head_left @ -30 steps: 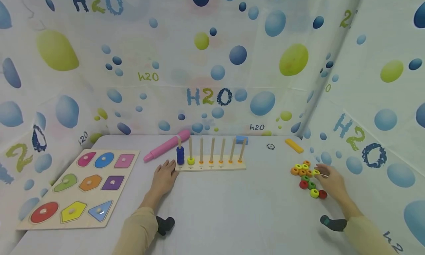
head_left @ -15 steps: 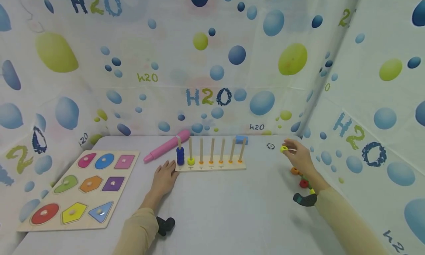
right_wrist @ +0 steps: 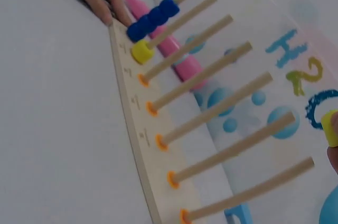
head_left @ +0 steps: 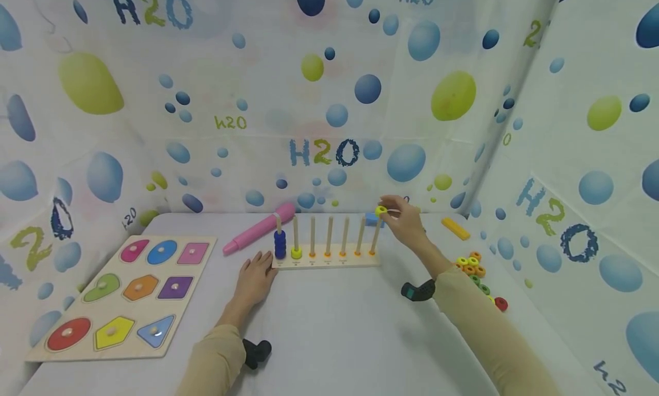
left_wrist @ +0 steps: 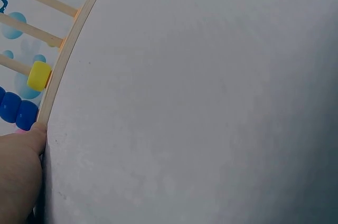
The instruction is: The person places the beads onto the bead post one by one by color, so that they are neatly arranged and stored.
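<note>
In the head view, my right hand (head_left: 405, 220) pinches a yellow bead (head_left: 381, 211) between thumb and fingers, up at the top of the rightmost peg of a wooden peg stand (head_left: 325, 264). That bead also shows at the right edge of the right wrist view. Blue beads (right_wrist: 153, 19) are stacked on the first peg and a single yellow bead (right_wrist: 142, 53) sits low on the second; the other pegs are bare. My left hand (head_left: 255, 278) lies on the table, fingers stretched out, with its thumb (left_wrist: 38, 135) touching the stand's left end.
A wooden shape puzzle board (head_left: 191, 302) lies at the left. Behind the stand are a pink marker-like stick (head_left: 257, 230) and a blue block (head_left: 372, 219). Loose coloured beads (head_left: 475, 265) lie at the right, partly behind the right arm, with a yellow block (head_left: 455, 228) beyond.
My right hand has picked a yellow bead from the loose beads and carried it left to above the stand's right end. The left hand has stayed in place.
</note>
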Tool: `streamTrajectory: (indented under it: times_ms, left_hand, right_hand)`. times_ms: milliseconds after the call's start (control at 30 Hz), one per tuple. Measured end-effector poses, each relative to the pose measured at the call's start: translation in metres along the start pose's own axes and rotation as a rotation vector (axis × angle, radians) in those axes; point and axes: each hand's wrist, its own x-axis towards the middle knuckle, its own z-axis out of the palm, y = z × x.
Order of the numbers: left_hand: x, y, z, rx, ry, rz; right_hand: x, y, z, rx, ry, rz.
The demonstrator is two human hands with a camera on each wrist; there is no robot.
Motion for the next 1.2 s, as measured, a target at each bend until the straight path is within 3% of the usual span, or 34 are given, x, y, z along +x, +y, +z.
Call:
streamTrajectory:
  times_ms: [333,733,967,1200]
  left_hand:
    - [-0.001,-0.001,0.001,0.015,0.002,0.004]
    - [0.003,-0.001,0.004,0.025,0.002,0.01]
    - [0.002,-0.001,0.003,0.024,0.007,0.004]
    - [0.002,-0.003,0.004,0.025,0.004,0.003]
  right_hand:
    - [0.022,-0.039,0.068,0.15,-0.106,-0.071]
    - [0.037,-0.065,0.121,0.22,-0.172,-0.133]
    - [0.042,-0.079,0.143,0.209,-0.19,-0.131]
    - [0.044,-0.084,0.15,0.161,-0.191,-0.122]
